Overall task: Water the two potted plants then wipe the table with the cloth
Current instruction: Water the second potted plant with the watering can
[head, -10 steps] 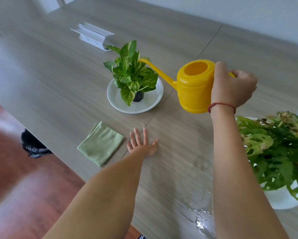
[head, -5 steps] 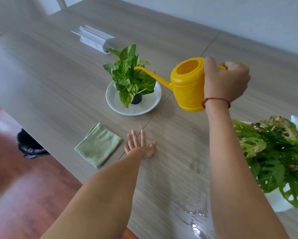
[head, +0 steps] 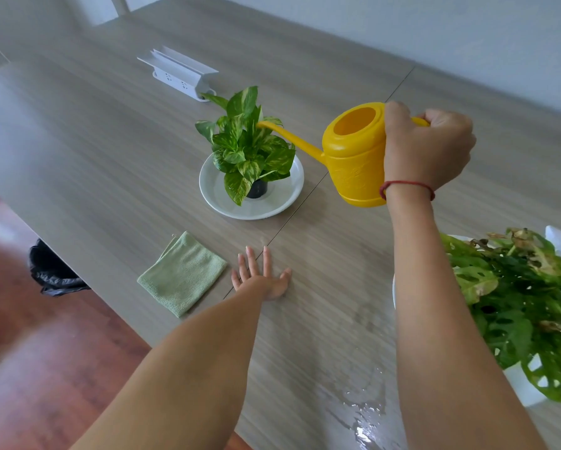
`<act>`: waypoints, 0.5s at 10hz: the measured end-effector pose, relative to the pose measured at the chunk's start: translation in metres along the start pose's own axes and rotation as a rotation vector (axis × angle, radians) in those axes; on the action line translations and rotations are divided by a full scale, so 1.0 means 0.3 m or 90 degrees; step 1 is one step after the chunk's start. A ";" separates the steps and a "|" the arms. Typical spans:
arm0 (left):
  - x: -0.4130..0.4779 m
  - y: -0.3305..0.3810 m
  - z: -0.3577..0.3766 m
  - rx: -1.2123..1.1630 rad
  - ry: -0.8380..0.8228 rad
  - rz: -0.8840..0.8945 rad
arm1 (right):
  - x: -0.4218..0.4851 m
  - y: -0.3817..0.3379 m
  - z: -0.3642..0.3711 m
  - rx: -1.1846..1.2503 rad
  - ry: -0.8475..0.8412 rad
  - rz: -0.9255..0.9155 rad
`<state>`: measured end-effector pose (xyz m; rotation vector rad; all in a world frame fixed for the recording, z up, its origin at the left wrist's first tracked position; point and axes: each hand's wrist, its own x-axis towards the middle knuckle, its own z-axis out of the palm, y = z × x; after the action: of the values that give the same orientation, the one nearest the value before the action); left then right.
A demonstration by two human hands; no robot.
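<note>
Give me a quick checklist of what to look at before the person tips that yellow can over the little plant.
1. Grip on the can: ok. The right hand is closed around the handle of the yellow watering can.
2. Spout position: ok. Its tip sits among the leaves of the small potted plant.
3. Catching overflow: ok. The pot stands on a white plate.
4. Water left in the can: cannot tell; the inside is not visible.
5. Left hand: ok. It lies flat on the table, away from the spout.
6. Dry table: not ok. A water puddle lies near the front edge; the green cloth lies folded and unused.
</note>
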<state>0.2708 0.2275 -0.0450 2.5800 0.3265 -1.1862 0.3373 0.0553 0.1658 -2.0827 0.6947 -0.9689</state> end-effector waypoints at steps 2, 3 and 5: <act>-0.005 -0.002 0.004 -0.002 -0.002 -0.001 | 0.007 -0.020 -0.001 0.007 -0.014 -0.001; -0.001 -0.002 0.003 -0.003 -0.003 -0.002 | 0.012 -0.017 -0.014 0.001 -0.012 -0.015; 0.003 -0.003 0.005 0.006 0.000 -0.003 | 0.023 -0.006 -0.040 -0.004 0.004 0.003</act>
<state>0.2700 0.2278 -0.0466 2.5888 0.3278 -1.1923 0.3319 0.0467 0.1755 -2.0834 0.7065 -0.9712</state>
